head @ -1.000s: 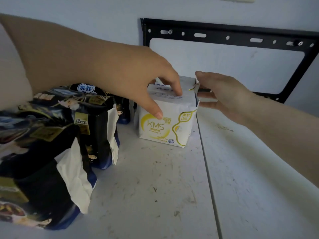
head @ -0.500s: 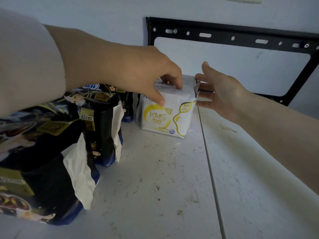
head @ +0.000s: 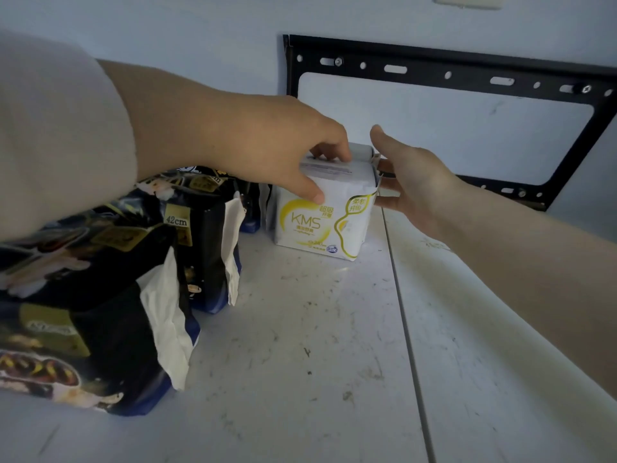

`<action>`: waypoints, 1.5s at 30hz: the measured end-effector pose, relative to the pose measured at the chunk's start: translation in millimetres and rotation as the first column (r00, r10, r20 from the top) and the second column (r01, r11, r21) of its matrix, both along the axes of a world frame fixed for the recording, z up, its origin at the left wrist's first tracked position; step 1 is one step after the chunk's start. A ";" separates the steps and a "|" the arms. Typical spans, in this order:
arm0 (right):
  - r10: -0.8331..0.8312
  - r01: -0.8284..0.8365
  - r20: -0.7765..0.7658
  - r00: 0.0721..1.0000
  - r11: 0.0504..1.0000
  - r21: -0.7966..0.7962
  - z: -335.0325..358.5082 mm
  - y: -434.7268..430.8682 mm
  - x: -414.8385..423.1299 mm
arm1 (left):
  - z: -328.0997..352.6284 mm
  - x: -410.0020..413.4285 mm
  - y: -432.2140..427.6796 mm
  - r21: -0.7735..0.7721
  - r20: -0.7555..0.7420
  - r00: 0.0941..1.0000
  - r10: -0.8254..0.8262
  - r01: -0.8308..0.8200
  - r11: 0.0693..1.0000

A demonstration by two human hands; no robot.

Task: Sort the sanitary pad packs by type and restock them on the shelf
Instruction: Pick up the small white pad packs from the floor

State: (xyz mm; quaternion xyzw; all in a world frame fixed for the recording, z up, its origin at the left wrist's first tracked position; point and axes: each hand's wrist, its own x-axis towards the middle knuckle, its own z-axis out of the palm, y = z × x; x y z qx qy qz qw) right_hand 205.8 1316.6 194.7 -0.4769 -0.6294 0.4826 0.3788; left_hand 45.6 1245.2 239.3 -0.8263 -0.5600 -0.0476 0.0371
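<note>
Scuffed white shelf (head: 300, 362) carries the white KMS pack (head: 320, 225) at the back, just beside dark packs (head: 207, 235), apparently grouped by type. The left hand (head: 277, 148) clamps its top with curled fingers. The right hand (head: 410, 175), fingers straight, braces its side, probably to square it.

A black metal bracket (head: 424, 65) with slots and screw holes is fixed flat against the pale wall (head: 167, 35). A cream plate (head: 467, 1) sits high on that wall, cut off by the top edge.
</note>
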 end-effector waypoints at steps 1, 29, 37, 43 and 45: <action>-0.024 0.024 0.020 1.000 1.000 0.014 0.8 -2.0 -0.7 | 0.1 0.1 -3.0 0.013 0.005 1.000 0.016 -0.016 1.000; -0.449 0.129 0.382 0.808 0.767 0.629 14.6 -361.2 63.4 | 9.2 55.2 -322.1 0.220 0.256 0.960 0.116 -0.175 0.960; -0.392 0.034 0.416 0.821 0.760 0.649 -42.4 -467.4 85.2 | -39.5 74.2 -422.2 0.132 0.283 0.941 0.184 -0.228 0.965; -0.363 0.037 0.417 0.833 0.789 0.613 -86.2 -526.7 72.7 | -81.1 59.6 -476.1 0.070 0.254 0.948 0.193 -0.217 0.974; -0.332 0.008 0.471 0.817 0.824 0.567 -103.8 -549.2 69.3 | -98.7 53.1 -494.5 0.024 0.266 0.939 0.219 -0.234 0.972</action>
